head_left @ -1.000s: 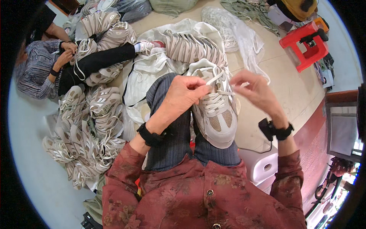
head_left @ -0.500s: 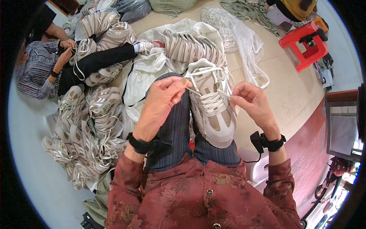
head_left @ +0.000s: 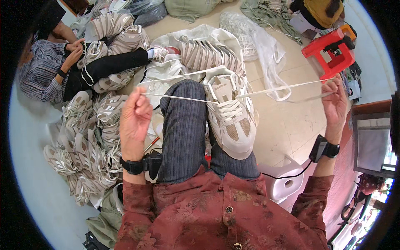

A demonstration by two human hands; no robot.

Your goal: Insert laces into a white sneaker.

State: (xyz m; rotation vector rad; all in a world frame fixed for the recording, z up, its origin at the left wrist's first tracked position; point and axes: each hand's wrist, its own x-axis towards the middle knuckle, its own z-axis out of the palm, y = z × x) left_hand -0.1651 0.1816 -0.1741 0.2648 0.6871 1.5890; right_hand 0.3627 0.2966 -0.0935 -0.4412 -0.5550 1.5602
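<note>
- Here's the sneaker (head_left: 234, 121), beige and white, sitting across the wearer's thighs (head_left: 183, 129), toe toward the body.
- Left hand (head_left: 136, 114): grip closed, fingers curled, pinching the white lace (head_left: 179, 98) out to the left.
- Right hand (head_left: 334, 100): grip closed too, fingertips pinching the lace far out on the other side.
- On to the containers: the spread-open white sack (head_left: 227, 35) bears a packed row of shoes (head_left: 208, 54).
- Beside it, the clear plastic bag (head_left: 271, 68) has a whitish bundle inside, too blurred to name.
- Green sack (head_left: 189, 8) at the top; can't tell what it holds.
- And the change! Half a second ago both hands were close beside the shoe; now they're flung wide, lace stretched, sneaker barely shifted.
</note>
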